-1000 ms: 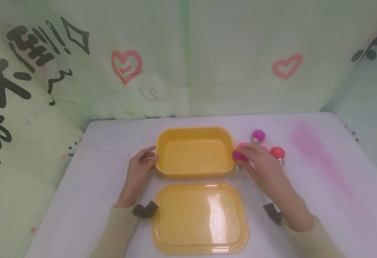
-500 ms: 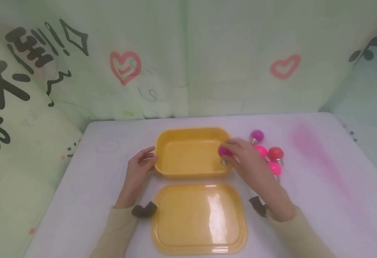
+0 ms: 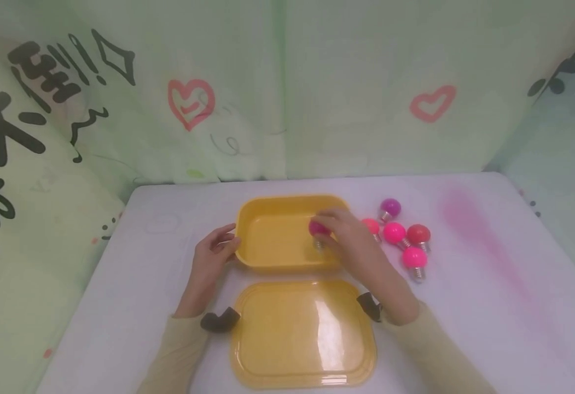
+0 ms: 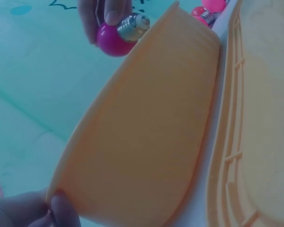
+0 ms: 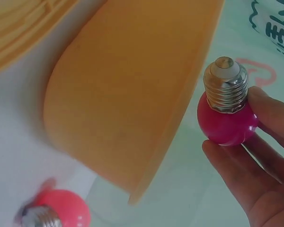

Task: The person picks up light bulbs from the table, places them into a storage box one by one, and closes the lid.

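Note:
A purple light bulb (image 5: 227,124) with a silver screw base is pinched between thumb and fingers of my right hand (image 3: 348,236). In the head view the bulb overlaps the right part of a yellow plastic box (image 3: 267,261); both wrist views show it above the rim, base pointing down. My left hand (image 3: 213,256) grips the left end of the box, thumb and fingers at the rim (image 4: 61,182). Nothing lies in the part of the box that shows.
To the right of the box lie several bulbs: a purple bulb (image 3: 390,207), a red bulb (image 3: 418,233), and pink ones such as the nearest pink bulb (image 3: 414,257). The yellow lid (image 3: 287,334) lies flat in front of the box on the white table (image 3: 120,306).
My right hand has carried the purple bulb leftward from beside the box to over it, uncovering the pink bulbs at right. The left hand has stayed at the box's left end.

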{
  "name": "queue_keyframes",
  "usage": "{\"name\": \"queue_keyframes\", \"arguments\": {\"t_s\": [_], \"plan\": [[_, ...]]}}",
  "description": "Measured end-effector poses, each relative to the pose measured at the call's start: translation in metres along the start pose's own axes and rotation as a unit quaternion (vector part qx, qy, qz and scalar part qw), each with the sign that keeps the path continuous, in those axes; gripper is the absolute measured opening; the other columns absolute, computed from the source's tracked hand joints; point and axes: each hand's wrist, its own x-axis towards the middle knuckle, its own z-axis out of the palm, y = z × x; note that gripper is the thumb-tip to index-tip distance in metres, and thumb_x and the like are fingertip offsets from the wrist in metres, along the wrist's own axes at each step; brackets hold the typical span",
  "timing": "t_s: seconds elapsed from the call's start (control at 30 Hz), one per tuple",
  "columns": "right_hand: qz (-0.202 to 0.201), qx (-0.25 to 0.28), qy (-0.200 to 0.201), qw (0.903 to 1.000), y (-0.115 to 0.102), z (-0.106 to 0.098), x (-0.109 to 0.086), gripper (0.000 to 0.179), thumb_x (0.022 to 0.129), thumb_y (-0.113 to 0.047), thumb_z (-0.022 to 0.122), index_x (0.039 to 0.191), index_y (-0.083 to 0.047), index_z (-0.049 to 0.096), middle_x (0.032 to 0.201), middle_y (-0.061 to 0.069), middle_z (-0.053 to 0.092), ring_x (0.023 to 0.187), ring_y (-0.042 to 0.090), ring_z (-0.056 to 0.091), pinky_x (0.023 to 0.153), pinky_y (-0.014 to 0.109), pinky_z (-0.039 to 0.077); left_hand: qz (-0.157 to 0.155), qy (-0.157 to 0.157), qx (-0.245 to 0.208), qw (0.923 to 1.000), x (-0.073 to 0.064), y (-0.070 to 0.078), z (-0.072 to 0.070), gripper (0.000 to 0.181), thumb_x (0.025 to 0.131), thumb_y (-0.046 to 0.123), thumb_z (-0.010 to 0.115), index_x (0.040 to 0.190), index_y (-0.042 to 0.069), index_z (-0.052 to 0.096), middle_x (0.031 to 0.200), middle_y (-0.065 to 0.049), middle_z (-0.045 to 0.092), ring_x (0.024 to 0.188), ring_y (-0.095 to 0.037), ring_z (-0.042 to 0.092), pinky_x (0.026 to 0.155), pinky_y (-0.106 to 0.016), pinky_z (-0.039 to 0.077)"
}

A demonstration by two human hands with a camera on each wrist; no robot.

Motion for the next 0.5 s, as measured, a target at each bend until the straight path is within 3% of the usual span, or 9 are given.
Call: {"name": "queue_keyframes", "arguments": {"t_s": [0.5], "plan": [[-0.028,-0.011,-0.034,0.9990,-0.023,0.029,0.026,0.026,0.087,-0.008,0.075,0.113,-0.004,0.071,0.117,0.012,0.065,0.111,0.029,0.062,0.098,0.041,0.053,0.005,-0.005,0.009,0.9999,-0.001,0.000,-0.001,0.044,0.095,0.016,0.068,0.137,0.011,0.057,0.121,-0.010,0.057,0.098,-0.012,0.063,0.080,-0.020,0.057]]}}
